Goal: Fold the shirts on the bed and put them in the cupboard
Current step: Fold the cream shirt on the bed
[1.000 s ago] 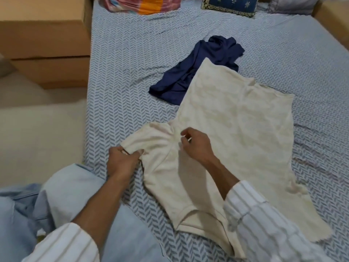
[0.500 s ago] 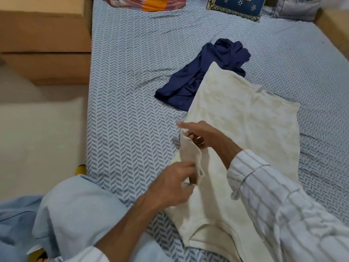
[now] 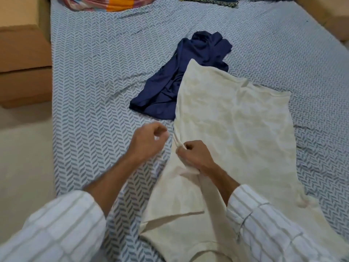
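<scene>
Bed (image 3: 90, 103): covered in a blue herringbone sheet, it carries both shirts.
Cream shirt (image 3: 232, 125): the landmark, spread flat across the near right of the bed, its left side turned in over the body, the right side still laid out.
Navy shirt (image 3: 181, 82): crumpled in a heap at the cream shirt's far left corner, partly tucked under that corner, not folded.
Left hand (image 3: 146, 141): just left of the cream shirt's folded edge, above the sheet, fingers curled loosely and holding nothing.
Right hand (image 3: 194, 155): on the cream shirt's left edge, fingers pinching the folded cloth.
Progress: early by my reading; one fold seems made on the cream shirt, the navy shirt is untouched, and no cupboard is in view.
</scene>
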